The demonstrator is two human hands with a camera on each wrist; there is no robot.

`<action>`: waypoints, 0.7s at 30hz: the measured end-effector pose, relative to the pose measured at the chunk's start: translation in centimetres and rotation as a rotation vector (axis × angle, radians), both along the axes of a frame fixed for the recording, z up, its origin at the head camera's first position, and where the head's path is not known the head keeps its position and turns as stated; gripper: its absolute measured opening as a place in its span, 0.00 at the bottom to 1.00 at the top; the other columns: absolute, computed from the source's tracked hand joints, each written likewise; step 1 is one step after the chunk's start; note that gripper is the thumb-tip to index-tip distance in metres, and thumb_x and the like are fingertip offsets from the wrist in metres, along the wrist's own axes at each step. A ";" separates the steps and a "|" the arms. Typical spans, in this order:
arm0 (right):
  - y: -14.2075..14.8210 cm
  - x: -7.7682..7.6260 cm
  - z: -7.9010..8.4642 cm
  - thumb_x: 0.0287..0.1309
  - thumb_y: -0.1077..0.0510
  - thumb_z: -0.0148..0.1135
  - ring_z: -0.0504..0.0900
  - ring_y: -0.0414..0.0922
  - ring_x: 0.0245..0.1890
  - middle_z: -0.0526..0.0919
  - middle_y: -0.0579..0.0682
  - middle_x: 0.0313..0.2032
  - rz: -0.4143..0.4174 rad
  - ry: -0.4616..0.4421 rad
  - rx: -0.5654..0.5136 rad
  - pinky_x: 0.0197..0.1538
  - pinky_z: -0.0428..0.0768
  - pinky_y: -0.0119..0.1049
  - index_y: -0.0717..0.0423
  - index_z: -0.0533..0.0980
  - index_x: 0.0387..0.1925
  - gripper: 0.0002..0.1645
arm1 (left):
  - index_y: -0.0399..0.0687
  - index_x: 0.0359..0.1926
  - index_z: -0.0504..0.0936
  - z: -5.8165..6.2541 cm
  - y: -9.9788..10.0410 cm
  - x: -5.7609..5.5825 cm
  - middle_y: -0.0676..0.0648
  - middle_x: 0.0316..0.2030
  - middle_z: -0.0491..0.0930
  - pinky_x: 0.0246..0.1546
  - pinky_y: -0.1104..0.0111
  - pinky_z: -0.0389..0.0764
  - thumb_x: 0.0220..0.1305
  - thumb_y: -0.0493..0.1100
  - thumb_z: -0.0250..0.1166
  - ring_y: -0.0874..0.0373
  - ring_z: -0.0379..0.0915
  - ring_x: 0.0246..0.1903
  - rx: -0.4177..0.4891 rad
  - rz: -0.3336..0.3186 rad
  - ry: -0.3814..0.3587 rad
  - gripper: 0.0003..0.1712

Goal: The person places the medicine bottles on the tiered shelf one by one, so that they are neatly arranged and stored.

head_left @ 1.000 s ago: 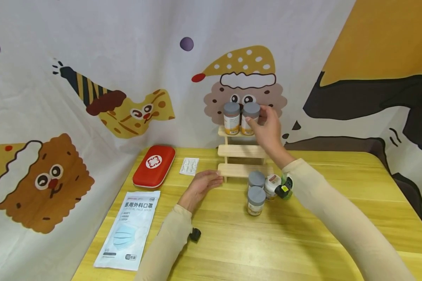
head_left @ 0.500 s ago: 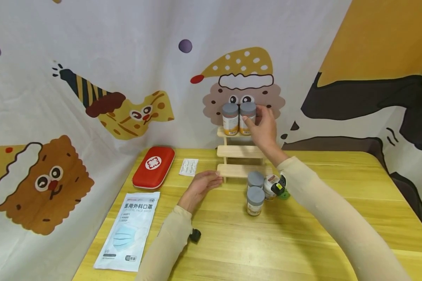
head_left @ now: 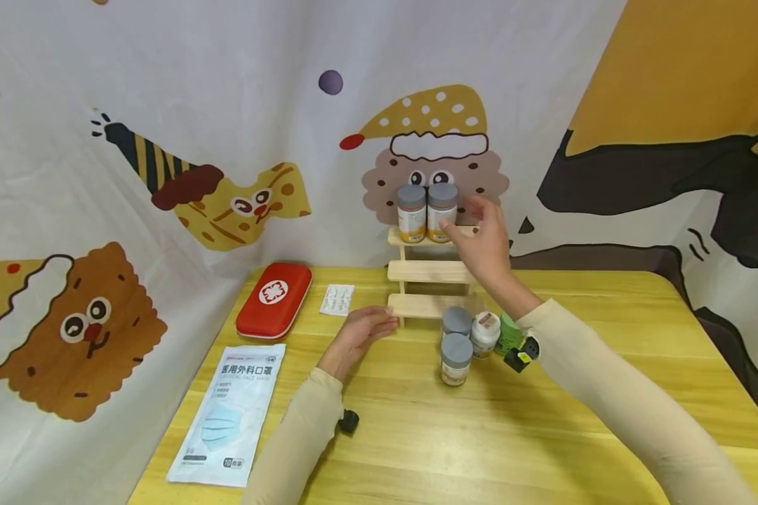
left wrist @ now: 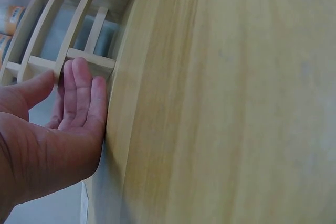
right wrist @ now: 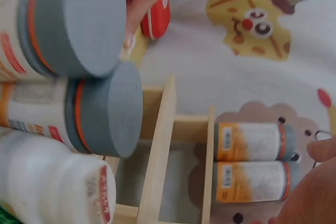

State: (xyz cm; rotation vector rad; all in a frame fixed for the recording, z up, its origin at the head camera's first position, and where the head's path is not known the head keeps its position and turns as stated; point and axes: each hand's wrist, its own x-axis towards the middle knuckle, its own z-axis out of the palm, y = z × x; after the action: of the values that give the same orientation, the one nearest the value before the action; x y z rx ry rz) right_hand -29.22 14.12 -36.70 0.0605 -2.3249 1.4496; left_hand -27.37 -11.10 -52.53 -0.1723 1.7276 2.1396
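Note:
A small three-tier wooden stand (head_left: 432, 271) is at the table's back. Two grey-capped supplement bottles, a left bottle (head_left: 412, 214) and a right bottle (head_left: 442, 214), stand side by side on its top tier. Just right of them, my right hand (head_left: 485, 242) has thumb and fingers spread apart, holding nothing. My left hand (head_left: 363, 331) pinches the left end of the bottom tier between thumb and fingers, as the left wrist view shows. Before the stand are two more grey-capped bottles, a front one (head_left: 457, 360) and a rear one (head_left: 457, 320), beside a white bottle (head_left: 485, 335).
A green container (head_left: 509, 332) is by the right wrist, partly hidden. On the left lie a red first-aid case (head_left: 274, 300), a small printed packet (head_left: 337, 299) and a face mask pack (head_left: 227, 414). A patterned cloth (head_left: 227, 105) hangs behind the table.
My right hand has let go of the right bottle on the top tier, its fingers opening and drawing off to the right. That bottle had shifted slightly left toward its neighbour. The left hand stays put.

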 end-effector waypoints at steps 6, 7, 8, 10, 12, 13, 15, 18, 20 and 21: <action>0.5 3.1 0.3 0.69 0.49 0.71 0.69 0.58 0.73 0.69 0.64 0.70 0.065 0.010 -0.046 0.76 0.75 0.58 0.63 0.63 0.74 0.42 | 0.31 0.59 0.80 -0.2 0.0 0.0 0.42 0.45 0.89 0.66 0.56 0.87 0.78 0.36 0.61 0.55 0.89 0.45 -0.014 -0.004 0.006 0.15; 0.6 3.6 0.3 0.69 0.49 0.70 0.69 0.57 0.73 0.70 0.63 0.70 0.072 0.009 -0.044 0.76 0.75 0.58 0.63 0.64 0.74 0.42 | 0.31 0.58 0.80 -0.2 0.0 0.0 0.42 0.45 0.89 0.66 0.56 0.87 0.78 0.36 0.61 0.55 0.89 0.45 -0.014 -0.004 0.005 0.15; 0.7 4.1 0.3 0.70 0.49 0.70 0.69 0.57 0.73 0.70 0.62 0.70 0.080 0.007 -0.042 0.76 0.75 0.58 0.62 0.64 0.74 0.42 | 0.32 0.58 0.80 -0.2 0.0 0.0 0.42 0.45 0.89 0.66 0.56 0.87 0.78 0.36 0.61 0.55 0.89 0.45 -0.013 -0.004 0.003 0.14; 0.9 5.1 0.1 0.70 0.49 0.70 0.69 0.57 0.73 0.71 0.62 0.70 0.098 0.004 -0.036 0.76 0.75 0.58 0.61 0.63 0.74 0.41 | 0.33 0.57 0.81 -0.2 -0.1 0.0 0.43 0.45 0.89 0.66 0.56 0.87 0.78 0.36 0.61 0.55 0.89 0.45 -0.011 -0.006 0.003 0.13; 1.1 6.1 -0.2 0.71 0.49 0.69 0.69 0.57 0.73 0.71 0.61 0.71 0.124 -0.001 -0.034 0.76 0.74 0.59 0.60 0.63 0.75 0.41 | 0.33 0.57 0.81 -0.1 -0.1 0.1 0.43 0.44 0.89 0.66 0.57 0.86 0.78 0.36 0.61 0.55 0.89 0.45 -0.010 -0.006 0.000 0.13; 1.2 6.5 -0.4 0.71 0.49 0.69 0.69 0.57 0.73 0.71 0.61 0.71 0.138 -0.007 -0.034 0.76 0.74 0.60 0.60 0.63 0.75 0.41 | 0.33 0.56 0.81 -0.1 -0.1 0.1 0.44 0.44 0.89 0.66 0.57 0.86 0.78 0.36 0.62 0.56 0.89 0.45 -0.006 -0.004 -0.004 0.13; 1.4 7.3 -0.7 0.71 0.50 0.69 0.69 0.58 0.73 0.71 0.62 0.71 0.161 -0.023 -0.041 0.76 0.74 0.60 0.60 0.62 0.76 0.41 | 0.34 0.56 0.81 -0.1 0.0 0.0 0.44 0.43 0.89 0.66 0.56 0.86 0.78 0.36 0.62 0.56 0.89 0.44 -0.007 -0.003 -0.006 0.12; 1.8 8.5 -1.1 0.70 0.51 0.70 0.69 0.57 0.72 0.71 0.62 0.70 0.180 -0.046 -0.065 0.75 0.74 0.60 0.61 0.63 0.74 0.40 | 0.34 0.56 0.81 -0.1 0.0 0.0 0.44 0.43 0.89 0.66 0.56 0.86 0.78 0.37 0.62 0.56 0.89 0.44 -0.008 -0.003 -0.007 0.12; 2.1 9.2 -1.3 0.70 0.51 0.70 0.70 0.56 0.70 0.72 0.61 0.68 0.182 -0.054 -0.076 0.74 0.75 0.58 0.61 0.64 0.72 0.39 | 0.34 0.56 0.81 0.0 0.0 0.1 0.43 0.44 0.89 0.66 0.56 0.86 0.78 0.37 0.62 0.56 0.89 0.44 -0.009 -0.004 -0.006 0.13; 2.2 9.5 -1.4 0.70 0.51 0.71 0.71 0.55 0.69 0.72 0.60 0.67 0.181 -0.057 -0.079 0.73 0.75 0.57 0.61 0.64 0.71 0.38 | 0.34 0.56 0.81 0.0 0.0 0.1 0.43 0.44 0.89 0.66 0.56 0.86 0.78 0.37 0.62 0.56 0.89 0.44 -0.010 -0.006 -0.004 0.13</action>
State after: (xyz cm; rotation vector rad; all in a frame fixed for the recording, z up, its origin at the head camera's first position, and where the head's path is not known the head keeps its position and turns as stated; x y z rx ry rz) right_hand -19.67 16.34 -38.08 0.2158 -2.3560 1.6489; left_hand -27.32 -11.12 -52.55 -0.1740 1.7342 2.1259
